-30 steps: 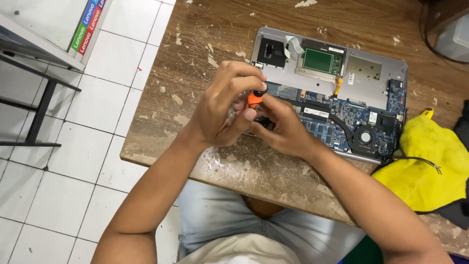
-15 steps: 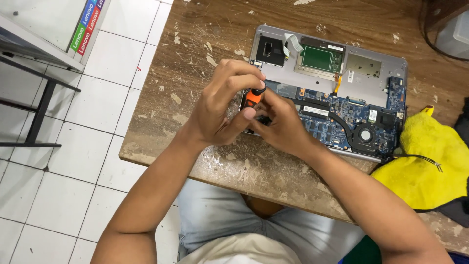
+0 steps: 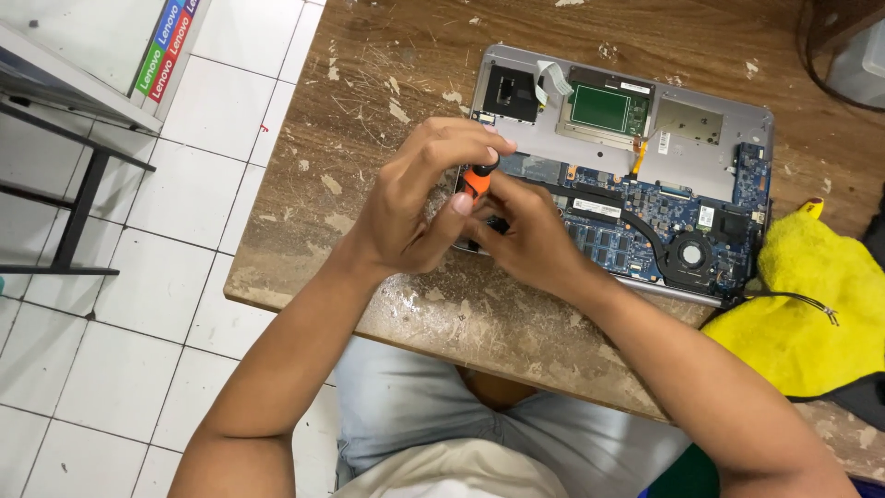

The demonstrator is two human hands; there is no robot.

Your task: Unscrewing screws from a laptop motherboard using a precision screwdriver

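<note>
left hand [image 3: 415, 207] curls over the top of a small screwdriver [image 3: 477, 179] with an orange grip and black cap, fingertips pinched round the cap at the 12 o'clock end of the tool. right hand [image 3: 525, 240] sits just beside it at 4 o'clock, thumb and fingers pressed together against the lower part of the orange grip; the shaft and tip are hidden behind the fingers, so where the tip lands is hard to tell, probably on the left edge of the open laptop [image 3: 627, 175].

that laptop lies bottom-up on the worn wooden counter [image 3: 369, 83], its cover off. from the hands, the blue circuit board [image 3: 636, 226] spreads toward 3 o'clock, with a round fan [image 3: 691, 254] at its far end and a dark heat pipe curving to it. a green card [image 3: 601, 109] sits at 1 o'clock, a black square part [image 3: 509, 92] at 12 o'clock, a pale ribbon cable between them.

a yellow cloth [image 3: 811, 314] lies on the counter at 3 o'clock, touching the laptop's right corner, a thin black cable crossing it. white floor tiles [image 3: 157, 277] fill the 9 o'clock side, and a dark metal frame [image 3: 78, 203] stands there. pale trousers [image 3: 406, 406] show at 6 o'clock, below the counter edge.
</note>
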